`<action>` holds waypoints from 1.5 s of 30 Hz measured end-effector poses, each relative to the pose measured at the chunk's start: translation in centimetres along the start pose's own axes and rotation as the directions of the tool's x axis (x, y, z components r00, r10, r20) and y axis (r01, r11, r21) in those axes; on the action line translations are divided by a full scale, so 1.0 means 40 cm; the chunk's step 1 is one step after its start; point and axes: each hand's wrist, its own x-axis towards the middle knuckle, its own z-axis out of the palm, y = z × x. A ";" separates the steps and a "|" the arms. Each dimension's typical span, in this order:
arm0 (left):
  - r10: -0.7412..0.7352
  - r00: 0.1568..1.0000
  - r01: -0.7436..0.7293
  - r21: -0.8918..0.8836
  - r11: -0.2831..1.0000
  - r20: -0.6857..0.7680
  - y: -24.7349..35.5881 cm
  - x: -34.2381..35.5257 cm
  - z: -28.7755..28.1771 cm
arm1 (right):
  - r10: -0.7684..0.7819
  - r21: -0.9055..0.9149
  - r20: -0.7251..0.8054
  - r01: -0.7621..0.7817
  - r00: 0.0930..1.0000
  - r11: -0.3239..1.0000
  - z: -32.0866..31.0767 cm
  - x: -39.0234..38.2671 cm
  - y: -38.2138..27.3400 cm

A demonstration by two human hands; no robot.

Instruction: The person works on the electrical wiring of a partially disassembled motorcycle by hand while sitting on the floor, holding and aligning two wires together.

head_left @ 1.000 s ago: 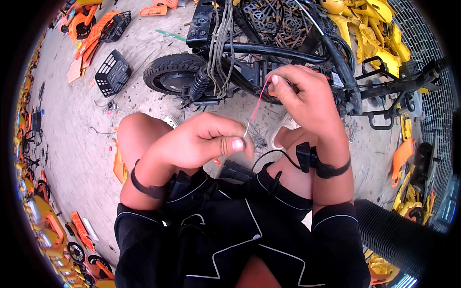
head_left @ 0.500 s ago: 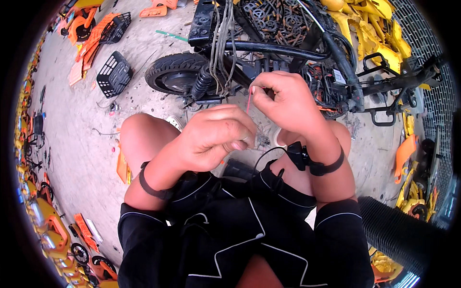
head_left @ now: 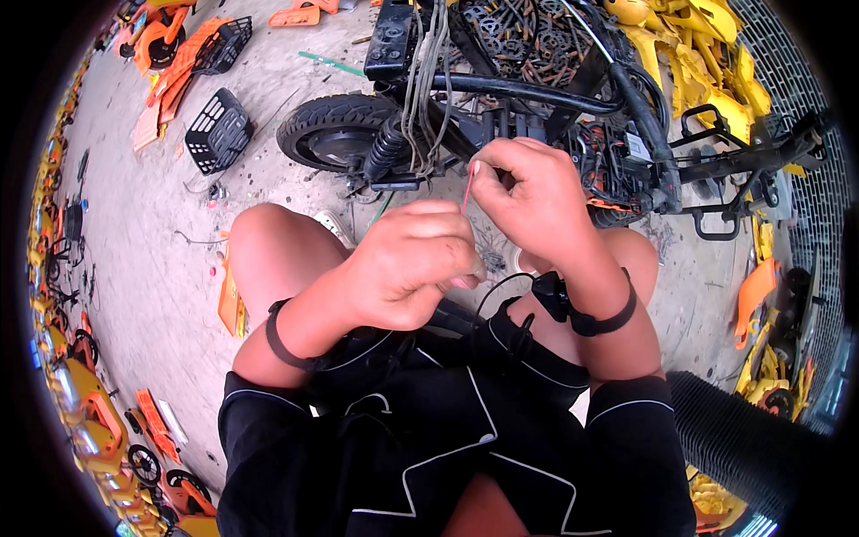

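Observation:
A thin red wire runs up from my left hand to my right hand. My right thumb and forefinger pinch its upper end. My left fingers are curled closed around the lower part, which they hide. Both hands hang over the gap between my knees. Just beyond them lies a black scooter frame with a wheel, a shock absorber and a bundle of grey cables hanging down over it.
A black basket stands on the concrete floor at the left, near orange panels. Chainrings and cranks are heaped behind the frame. Yellow plastic covers pile up at the far right. A black ribbed object lies by my right elbow.
My left hand has turned, its knuckles now more upward and its fingers more tightly curled. The right hand keeps its pinch on the wire. The view has shifted slightly.

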 end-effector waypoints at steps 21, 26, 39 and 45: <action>-0.015 0.998 0.015 0.004 1.000 -0.054 0.014 -0.025 -0.006 | 0.092 0.055 -0.001 -0.091 0.996 0.994 0.031 0.006 -0.003; 0.021 0.999 -0.022 -0.023 1.000 -0.027 0.053 -0.023 -0.020 | 0.193 0.021 -0.002 -0.193 0.981 0.981 0.025 0.022 0.022; 0.034 0.967 -0.058 -0.088 0.994 -0.252 0.032 -0.049 -0.081 | 0.192 0.077 0.651 -0.316 0.734 0.946 -0.025 0.035 0.047; -0.001 0.959 -0.031 -0.108 0.994 -0.282 0.020 -0.040 -0.068 | -0.301 0.249 0.349 0.222 0.888 0.943 0.019 0.026 0.046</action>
